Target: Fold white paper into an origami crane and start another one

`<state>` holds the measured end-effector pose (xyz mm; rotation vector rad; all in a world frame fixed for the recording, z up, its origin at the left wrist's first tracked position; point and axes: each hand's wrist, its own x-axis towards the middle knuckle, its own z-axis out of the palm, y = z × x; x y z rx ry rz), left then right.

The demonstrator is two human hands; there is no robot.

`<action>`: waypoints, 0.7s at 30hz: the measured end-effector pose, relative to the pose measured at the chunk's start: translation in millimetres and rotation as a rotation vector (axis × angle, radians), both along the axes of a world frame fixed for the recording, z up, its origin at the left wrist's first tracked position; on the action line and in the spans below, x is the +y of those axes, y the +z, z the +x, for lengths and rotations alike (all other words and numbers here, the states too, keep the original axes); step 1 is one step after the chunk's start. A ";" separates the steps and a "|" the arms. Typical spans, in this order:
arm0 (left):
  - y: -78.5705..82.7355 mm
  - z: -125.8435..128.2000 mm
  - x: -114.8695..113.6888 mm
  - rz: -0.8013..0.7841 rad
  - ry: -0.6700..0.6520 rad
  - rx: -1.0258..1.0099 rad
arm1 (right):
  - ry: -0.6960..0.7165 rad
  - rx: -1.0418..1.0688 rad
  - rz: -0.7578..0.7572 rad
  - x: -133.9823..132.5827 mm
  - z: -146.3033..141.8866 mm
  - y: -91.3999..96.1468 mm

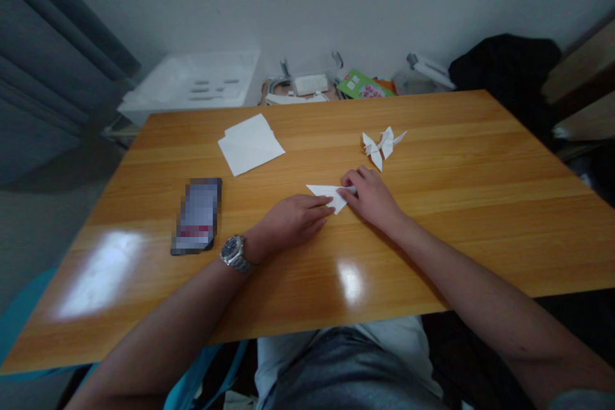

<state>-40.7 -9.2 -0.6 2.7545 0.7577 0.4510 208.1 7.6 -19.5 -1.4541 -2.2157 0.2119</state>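
Observation:
A small white piece of folded paper [323,191] lies on the wooden table in front of me, with a pointed tip to the left. My left hand [300,216] rests at its lower left edge, fingers stretched out and fingertips on the paper. At the right end, my right hand [369,195] pinches the paper between thumb and curled fingers, which hide part of it. Beyond my right hand sit two white origami cranes [379,146], close together. A stack of white paper sheets [252,144] lies further back to the left.
A phone [198,214] with a blurred screen lies left of my left arm. Behind the wooden table [480,192] are a white plastic tray [202,80], a green booklet [362,84] and a black bag or cloth [502,67]. A blue chair [29,314] stands at the lower left.

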 end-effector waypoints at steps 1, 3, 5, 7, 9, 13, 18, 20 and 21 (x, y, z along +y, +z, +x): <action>-0.7 -0.3 0.0 0.001 -0.001 0.003 | -0.002 -0.004 0.000 -0.2 -0.3 0.0; -1.9 -1.0 -0.1 0.004 -0.001 0.006 | -0.007 -0.013 0.001 -0.3 -0.8 -0.6; -2.2 -1.5 -0.7 0.007 0.002 0.021 | -0.009 -0.017 0.004 -0.1 -1.0 -1.5; -1.1 -1.6 -1.5 0.013 0.005 0.042 | -0.008 -0.013 0.007 0.2 -0.8 -2.5; 0.8 -1.4 -2.3 0.020 0.005 0.057 | -0.003 -0.006 0.004 0.4 -0.5 -3.1; 3.0 -0.7 -3.1 0.032 0.008 0.072 | -0.002 0.001 -0.006 0.1 -0.3 -2.5; 2.4 0.3 -4.0 0.041 0.018 0.076 | 0.002 -0.004 -0.007 -1.1 -1.2 -0.7; 2.7 0.8 -4.2 0.037 0.015 0.074 | 0.001 -0.002 -0.005 -1.5 -1.4 -0.4; 2.8 1.0 -4.1 0.033 0.016 0.074 | 0.001 0.000 -0.005 -1.6 -1.4 -0.3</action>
